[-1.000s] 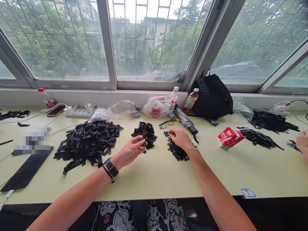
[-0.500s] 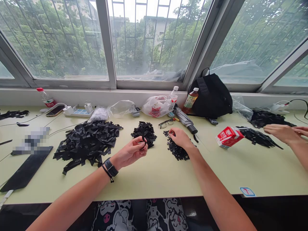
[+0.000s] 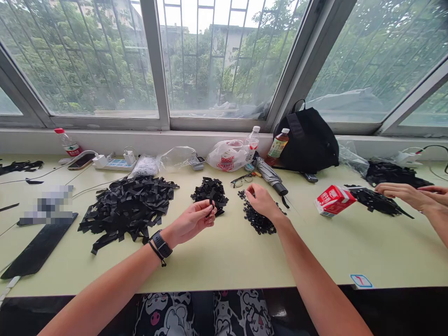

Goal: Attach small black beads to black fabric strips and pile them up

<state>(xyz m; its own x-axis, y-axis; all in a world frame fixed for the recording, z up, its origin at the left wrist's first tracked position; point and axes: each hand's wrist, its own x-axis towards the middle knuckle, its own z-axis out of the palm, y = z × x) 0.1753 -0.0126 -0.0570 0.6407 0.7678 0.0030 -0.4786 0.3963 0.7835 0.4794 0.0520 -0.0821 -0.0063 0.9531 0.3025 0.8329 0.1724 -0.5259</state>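
Note:
My left hand, with a black watch on its wrist, is closed in a pinch on a short black strip, mostly hidden by the fingers. Just behind it lies a small heap of black pieces. To the left spreads a larger pile of loose black strips. My right hand is over a pile of small black ring-like parts, thumb and fingertips drawn together at its left side. Whatever those fingertips hold is too small to make out.
A red-and-white carton, a grey folded umbrella and eyeglasses sit beyond my right hand. Another person's hands work at the far right near black strips. Bottles, a plastic bag and a backpack line the windowsill side.
The strip in my left hand shows less, tucked down among the fingers. My right hand has shifted only slightly at the pile. The other person's hands have moved a little left.

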